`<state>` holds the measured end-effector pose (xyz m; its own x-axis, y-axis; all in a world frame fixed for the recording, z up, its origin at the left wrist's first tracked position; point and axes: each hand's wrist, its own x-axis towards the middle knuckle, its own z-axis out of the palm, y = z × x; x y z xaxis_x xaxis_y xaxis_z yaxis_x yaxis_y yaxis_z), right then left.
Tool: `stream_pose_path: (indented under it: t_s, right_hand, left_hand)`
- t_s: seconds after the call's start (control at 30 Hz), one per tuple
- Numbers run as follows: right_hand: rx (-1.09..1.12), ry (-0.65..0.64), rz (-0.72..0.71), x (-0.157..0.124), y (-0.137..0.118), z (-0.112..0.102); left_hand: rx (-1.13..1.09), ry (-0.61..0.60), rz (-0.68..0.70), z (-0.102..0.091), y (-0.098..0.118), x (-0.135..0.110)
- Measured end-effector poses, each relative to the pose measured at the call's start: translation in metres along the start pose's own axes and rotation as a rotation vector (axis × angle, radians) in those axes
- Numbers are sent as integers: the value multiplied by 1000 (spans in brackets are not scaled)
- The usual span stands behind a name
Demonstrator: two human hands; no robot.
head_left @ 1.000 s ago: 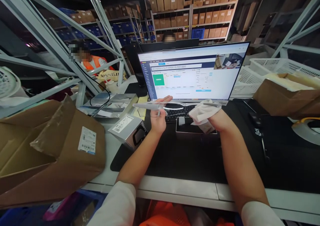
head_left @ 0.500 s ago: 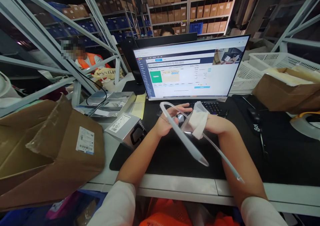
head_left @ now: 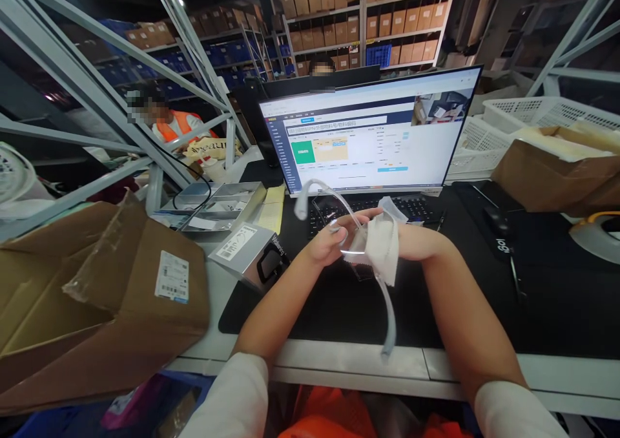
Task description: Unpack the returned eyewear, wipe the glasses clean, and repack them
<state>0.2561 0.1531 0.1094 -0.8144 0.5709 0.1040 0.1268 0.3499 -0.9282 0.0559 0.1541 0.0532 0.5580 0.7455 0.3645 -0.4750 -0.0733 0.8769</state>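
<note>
A pair of clear-framed glasses [head_left: 355, 252] is held over the black desk mat, between me and the keyboard. My left hand [head_left: 327, 243] grips the frame near the middle, thumb and fingers closed round it. One temple arm curves up and left; the other hangs down toward the desk edge. A white wipe [head_left: 385, 250] hangs over the far side of the glasses, in my right hand [head_left: 411, 240]. That hand's fingers are mostly hidden behind the wipe, pressed against a lens.
Left of my arm is a grey box [head_left: 247, 247] with a barcode label, beside a large open carton [head_left: 140, 296]. A monitor [head_left: 368, 134] and a keyboard [head_left: 411, 208] stand ahead. A mouse [head_left: 496, 221], a tape roll [head_left: 598, 238] and another carton [head_left: 547, 173] sit right.
The glasses have turned in my hands: one temple arm now points up left, while the other swings down below the wipe. The wipe hangs lower and more spread out.
</note>
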Motion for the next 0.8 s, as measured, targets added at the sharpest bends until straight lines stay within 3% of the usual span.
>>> stream_pose_path:
  t_s: [0.1,0.2,0.37,0.53,0.6,0.73,0.8]
  right_hand:
    - [50,224,55,7,12,6]
    - [45,314,50,15,15,12]
    - [29,207,7,15,12,10]
    - [68,-12,128,10,11,5]
    - [103,-10,140,12,11,8]
    - [185,269,92,17,10,20]
    - [201,292,117,18,7,23]
  left_hand:
    - [38,16,2,7,-3,1]
    - [103,71,60,10,-2,2]
    - [239,195,185,2,16,-2]
    - [292,262,349,-1,24,-6]
    - [238,227,296,1,21,-5]
    - [174,81,73,5,14,-2]
    - [183,111,100,4,16,-2]
